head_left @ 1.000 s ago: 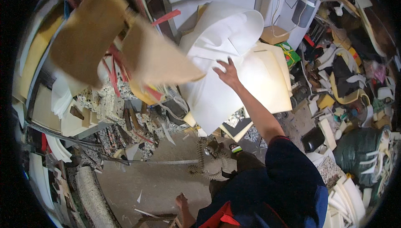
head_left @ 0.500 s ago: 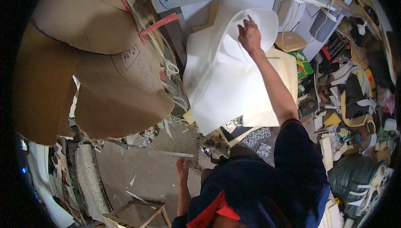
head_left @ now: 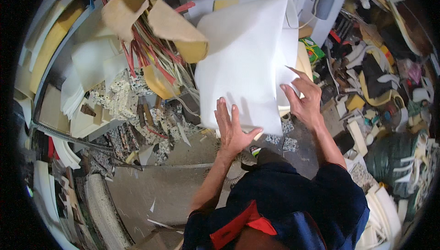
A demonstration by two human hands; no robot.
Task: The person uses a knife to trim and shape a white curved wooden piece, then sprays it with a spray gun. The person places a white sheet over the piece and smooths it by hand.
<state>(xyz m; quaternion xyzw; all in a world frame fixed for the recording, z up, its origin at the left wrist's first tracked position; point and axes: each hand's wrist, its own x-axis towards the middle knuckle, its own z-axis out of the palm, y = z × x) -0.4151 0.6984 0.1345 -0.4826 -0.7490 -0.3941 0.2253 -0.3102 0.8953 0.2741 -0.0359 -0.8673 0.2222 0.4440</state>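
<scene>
A large white foam sheet [head_left: 240,57] lies in front of me, with a fold standing up along its right side. My left hand [head_left: 233,131] rests at the sheet's near edge, fingers stretched out and thumb spread to the right. Beside the sheet's right edge is my right hand [head_left: 306,98]. Its thumb and forefinger are apart, and I see nothing held between them. Whether its fingertips touch the sheet, I cannot tell. Part of a cream-coloured sheet [head_left: 304,62] shows beneath the white one on the right.
Brown cardboard pieces [head_left: 176,25] and red and pale straps [head_left: 142,50] hang at the upper left. Speckled foam blocks [head_left: 117,96] stand on the left. Foam offcuts [head_left: 366,66] are heaped on the right, near a dark green bundle [head_left: 389,158]. A cable [head_left: 293,21] dangles at the back.
My right hand has come back toward me from the sheet's far curl. My left hand has risen onto its near edge. The sheet is now folded over; the big cardboard no longer covers the left side.
</scene>
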